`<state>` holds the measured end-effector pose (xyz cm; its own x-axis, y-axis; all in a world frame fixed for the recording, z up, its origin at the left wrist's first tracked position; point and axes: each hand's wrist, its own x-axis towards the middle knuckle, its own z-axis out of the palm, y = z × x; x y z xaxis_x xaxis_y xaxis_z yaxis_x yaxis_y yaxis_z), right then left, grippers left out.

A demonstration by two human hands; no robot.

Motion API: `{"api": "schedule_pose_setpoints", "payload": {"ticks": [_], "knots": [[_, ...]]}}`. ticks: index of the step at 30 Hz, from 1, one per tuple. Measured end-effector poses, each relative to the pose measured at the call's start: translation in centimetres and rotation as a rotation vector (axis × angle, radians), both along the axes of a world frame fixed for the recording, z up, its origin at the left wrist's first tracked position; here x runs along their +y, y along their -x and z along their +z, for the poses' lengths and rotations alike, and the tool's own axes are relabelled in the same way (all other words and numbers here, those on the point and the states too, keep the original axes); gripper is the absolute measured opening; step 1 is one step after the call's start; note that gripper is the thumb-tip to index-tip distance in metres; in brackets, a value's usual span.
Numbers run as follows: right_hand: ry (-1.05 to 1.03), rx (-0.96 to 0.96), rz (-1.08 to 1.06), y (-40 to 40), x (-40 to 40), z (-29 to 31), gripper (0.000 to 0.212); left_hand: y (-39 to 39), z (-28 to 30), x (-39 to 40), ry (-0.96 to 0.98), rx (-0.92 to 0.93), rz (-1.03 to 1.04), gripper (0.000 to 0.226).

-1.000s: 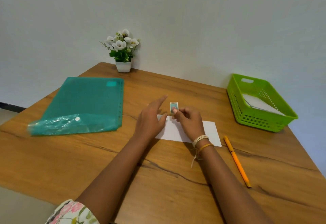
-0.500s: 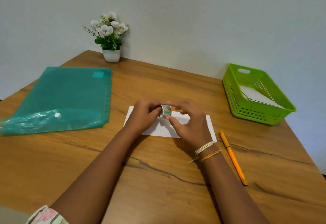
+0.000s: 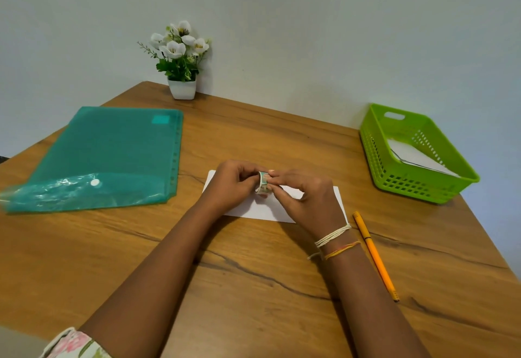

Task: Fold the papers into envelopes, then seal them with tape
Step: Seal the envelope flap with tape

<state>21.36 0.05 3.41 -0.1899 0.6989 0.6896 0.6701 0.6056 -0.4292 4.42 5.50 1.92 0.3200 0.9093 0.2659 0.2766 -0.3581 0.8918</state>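
1. Tape roll (image 3: 262, 182), small and patterned, sits pinched between both hands just above the folded white paper (image 3: 318, 202).
2. Left hand (image 3: 231, 185) curls its fingers narrowly around the roll's left side.
3. Right hand (image 3: 304, 197) grips the roll's right edge with thumb and fingertips closed on it.
4. Left of the paper lies a teal plastic folder (image 3: 112, 154).
5. Right of the paper lies an orange pencil (image 3: 375, 256); farther right stands a green basket (image 3: 375, 143) holding white sheets.
6. Behind the paper, by the wall, stands a small flower pot (image 3: 182, 88).
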Motion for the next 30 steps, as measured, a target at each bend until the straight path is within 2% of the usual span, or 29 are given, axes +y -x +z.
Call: {"api": "schedule_pose_setpoints", "payload": {"ticks": [3, 5, 10, 15, 18, 21, 23, 26, 30], "knots": [[-0.038, -0.032, -0.038, 0.2, 0.0, 0.0, 0.011, -0.2, 0.0, -0.2, -0.006, 0.010, 0.005, 0.023], [-0.013, 0.036, -0.066, 0.4, 0.0, -0.1, 0.007, -0.2, -0.1, -0.2, -0.032, 0.037, 0.017, 0.024], [0.283, 0.572, -0.102, 0.8, 0.0, -0.8, 0.013, -0.4, -0.3, -0.2, -0.069, 0.073, 0.018, 0.026], [0.346, 0.933, -0.153, 0.6, 0.7, -0.9, 0.015, -0.5, -0.6, -0.1, -0.087, 0.097, 0.052, 0.030], [0.348, 0.949, -0.231, -0.1, 1.1, -1.1, 0.012, -0.4, -0.5, -0.1, -0.110, 0.050, 0.093, 0.036], [0.439, 0.963, -0.285, -0.3, 1.4, -1.5, 0.010, -0.9, -0.4, 0.2, -0.168, 0.070, 0.171, 0.038], [0.493, 1.032, -0.314, -0.2, 1.5, -1.8, 0.008, -1.4, -0.3, 1.2, -0.171, 0.166, 0.233, 0.036], [0.533, 1.152, -0.328, 0.1, 1.5, -1.9, 0.006, -2.4, -0.2, 3.0, -0.173, 0.407, 0.261, 0.035], [0.637, 1.448, -0.222, 0.2, 1.4, -1.6, 0.004, -3.5, 0.2, 4.9, -0.140, 0.572, 0.258, 0.030]]}}
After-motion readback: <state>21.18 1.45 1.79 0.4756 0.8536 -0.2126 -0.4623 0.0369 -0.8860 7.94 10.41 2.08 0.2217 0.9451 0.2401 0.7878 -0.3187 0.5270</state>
